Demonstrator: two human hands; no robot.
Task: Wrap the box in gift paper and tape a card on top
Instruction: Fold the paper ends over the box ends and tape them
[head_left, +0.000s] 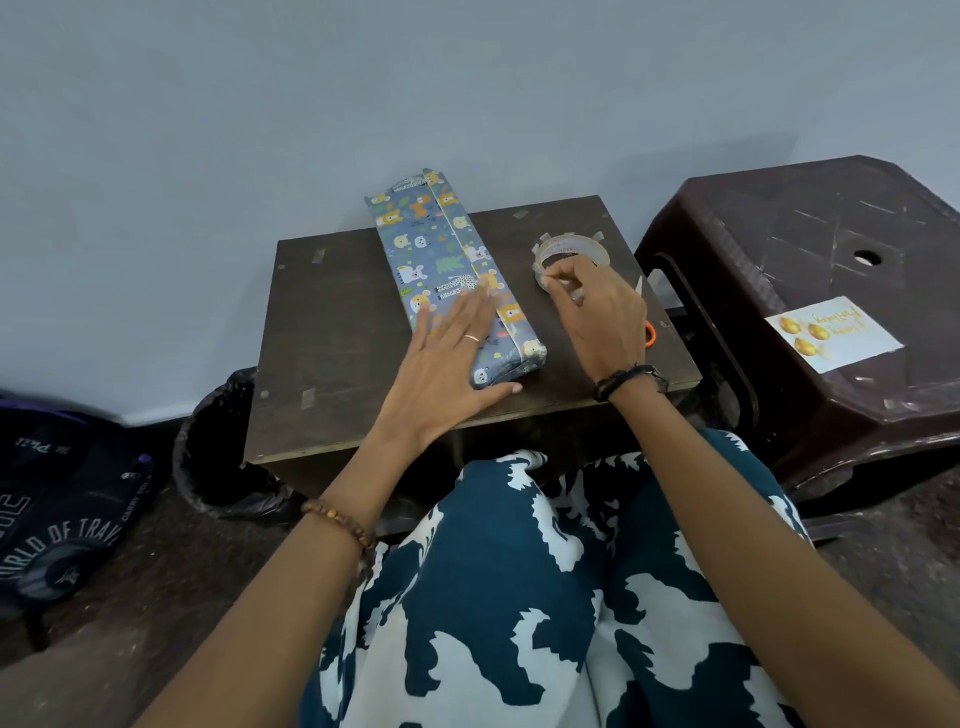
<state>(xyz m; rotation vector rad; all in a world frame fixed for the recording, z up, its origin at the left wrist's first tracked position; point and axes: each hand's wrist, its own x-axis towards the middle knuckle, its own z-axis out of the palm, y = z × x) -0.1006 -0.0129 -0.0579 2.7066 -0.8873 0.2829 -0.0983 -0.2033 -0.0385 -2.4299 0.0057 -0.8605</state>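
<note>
Wrapped box (451, 275) lies on the small dark wooden surface (332, 332), long axis running from the near right to the far left, its far end jutting past the far edge. Paper is blue with cartoon animals; a seam runs along the top.

Left hand (447, 364) lies flat on the near part of the box, fingers straight and spread, palm down, holding nothing. A ring shows on one finger; a bead bracelet (337, 522) sits on that wrist.

Right hand (597, 306) is at the near edge of the clear tape roll (569, 254), just right of the box, fingers curled and pinching at the tape. Dark band (631, 379) on that wrist. Scissors (647, 317) are mostly hidden behind this hand; only a blade tip and an orange handle show.

Greeting card (834, 332) rests on the brown plastic stool (810, 234) at right, well apart from the box.

Black lined bin (218, 457) stands left of the surface; a dark bag (67, 519) lies at far left on the floor.
</note>
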